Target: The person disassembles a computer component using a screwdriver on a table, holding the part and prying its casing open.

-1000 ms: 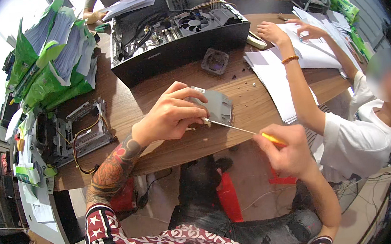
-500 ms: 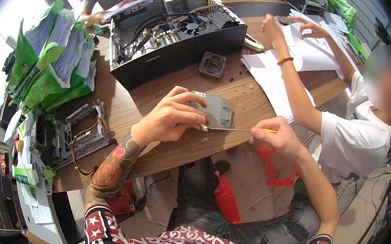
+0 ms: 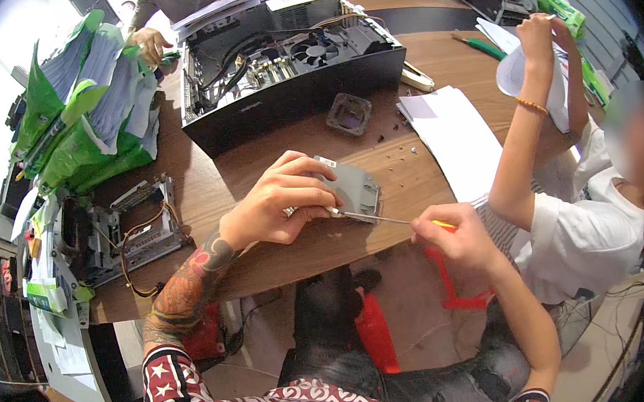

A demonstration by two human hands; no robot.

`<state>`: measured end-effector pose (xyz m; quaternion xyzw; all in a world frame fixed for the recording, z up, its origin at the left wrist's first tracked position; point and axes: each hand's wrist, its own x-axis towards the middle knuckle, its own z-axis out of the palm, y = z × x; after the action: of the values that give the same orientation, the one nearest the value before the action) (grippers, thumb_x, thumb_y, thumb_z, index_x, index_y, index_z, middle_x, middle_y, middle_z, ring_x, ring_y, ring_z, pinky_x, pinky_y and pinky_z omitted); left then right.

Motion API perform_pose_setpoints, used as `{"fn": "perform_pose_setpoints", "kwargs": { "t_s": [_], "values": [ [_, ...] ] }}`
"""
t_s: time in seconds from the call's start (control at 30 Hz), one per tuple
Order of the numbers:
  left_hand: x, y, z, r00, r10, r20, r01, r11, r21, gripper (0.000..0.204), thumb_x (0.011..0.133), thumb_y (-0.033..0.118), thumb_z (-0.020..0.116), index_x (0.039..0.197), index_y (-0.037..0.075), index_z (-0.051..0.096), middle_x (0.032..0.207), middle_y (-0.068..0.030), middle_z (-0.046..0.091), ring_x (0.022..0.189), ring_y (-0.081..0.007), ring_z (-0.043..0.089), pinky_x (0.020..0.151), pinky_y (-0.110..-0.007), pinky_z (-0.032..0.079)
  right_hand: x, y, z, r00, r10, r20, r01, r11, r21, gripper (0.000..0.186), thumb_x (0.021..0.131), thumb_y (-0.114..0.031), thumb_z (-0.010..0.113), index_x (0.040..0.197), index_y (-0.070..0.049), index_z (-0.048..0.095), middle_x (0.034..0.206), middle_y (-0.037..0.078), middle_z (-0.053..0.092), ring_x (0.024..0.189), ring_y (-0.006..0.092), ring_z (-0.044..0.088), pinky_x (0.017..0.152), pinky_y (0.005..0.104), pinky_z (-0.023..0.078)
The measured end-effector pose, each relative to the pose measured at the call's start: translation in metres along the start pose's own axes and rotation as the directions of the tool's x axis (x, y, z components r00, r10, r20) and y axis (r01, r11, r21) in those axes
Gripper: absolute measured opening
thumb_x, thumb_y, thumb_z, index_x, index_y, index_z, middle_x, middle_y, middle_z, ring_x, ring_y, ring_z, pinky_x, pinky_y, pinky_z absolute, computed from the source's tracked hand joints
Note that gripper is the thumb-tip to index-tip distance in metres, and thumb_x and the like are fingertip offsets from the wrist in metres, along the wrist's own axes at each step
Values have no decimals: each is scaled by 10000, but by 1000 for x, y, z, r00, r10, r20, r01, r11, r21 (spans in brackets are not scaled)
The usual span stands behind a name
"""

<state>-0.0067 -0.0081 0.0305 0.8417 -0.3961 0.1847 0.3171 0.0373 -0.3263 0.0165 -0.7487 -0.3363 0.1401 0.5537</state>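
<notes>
My left hand [image 3: 282,199] grips the left edge of a flat grey hard drive [image 3: 353,186] with rounded corners, at the table's near edge. My right hand [image 3: 455,236] is closed around the yellow-orange handle of a screwdriver [image 3: 387,218]. Its thin metal shaft points left, along the drive's near edge. The tip meets a small whitish piece [image 3: 333,211] beside my left fingertips; I cannot make out what that piece is.
Beyond the drive stand an opened black computer case [image 3: 295,94] and a small square fan [image 3: 348,114]. Loose screws [image 3: 413,150] lie near white paper [image 3: 456,132]. A metal bracket with wires [image 3: 140,228] and green-wrapped paper [image 3: 85,108] are left. A co-worker [image 3: 574,214] sits right, another person opposite.
My hands stay almost in place, with the screwdriver tip still by the left fingertips. The co-worker on the right has lifted a sheet of paper; the person opposite has moved a hand.
</notes>
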Motion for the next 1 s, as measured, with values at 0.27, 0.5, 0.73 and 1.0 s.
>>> {"fn": "perform_pose_setpoints", "kwargs": {
  "t_s": [0.27, 0.5, 0.73, 1.0],
  "values": [
    [-6, 1, 5, 988, -104, -114, 97, 993, -61, 200, 753, 85, 769, 951, 83, 741, 972, -35, 718, 1082, -270, 614, 963, -421, 414, -8, -40, 8, 988, -118, -98, 87, 956, -282, 157, 888, -130, 749, 835, 5, 689, 668, 152, 662, 561, 229, 670, 535, 319, 495],
    [-7, 0, 2, 977, -170, -132, 154, 980, -125, 161, 777, 104, 745, 935, 80, 738, 973, -42, 725, 1093, -268, 599, 995, -430, 374, -9, -40, 14, 959, -244, -142, 184, 922, -341, 126, 862, -93, 762, 843, 1, 680, 687, 143, 673, 565, 236, 675, 527, 316, 497],
    [-6, -1, 2, 977, -168, -135, 136, 966, -218, 195, 685, 74, 672, 880, 78, 676, 968, -37, 732, 1069, -286, 589, 991, -429, 353, -12, -34, 15, 955, -249, -164, 191, 933, -304, 107, 849, -66, 764, 832, -4, 677, 680, 127, 673, 559, 219, 668, 522, 303, 493],
    [-2, -1, -1, 986, -89, -144, 65, 985, -162, 252, 632, 70, 646, 883, 81, 673, 965, -39, 728, 1031, -284, 608, 986, -441, 349, -18, -25, 17, 947, -272, -173, 213, 930, -300, 110, 838, -70, 770, 831, -16, 675, 671, 125, 668, 553, 237, 673, 516, 311, 497]
  ]
}}
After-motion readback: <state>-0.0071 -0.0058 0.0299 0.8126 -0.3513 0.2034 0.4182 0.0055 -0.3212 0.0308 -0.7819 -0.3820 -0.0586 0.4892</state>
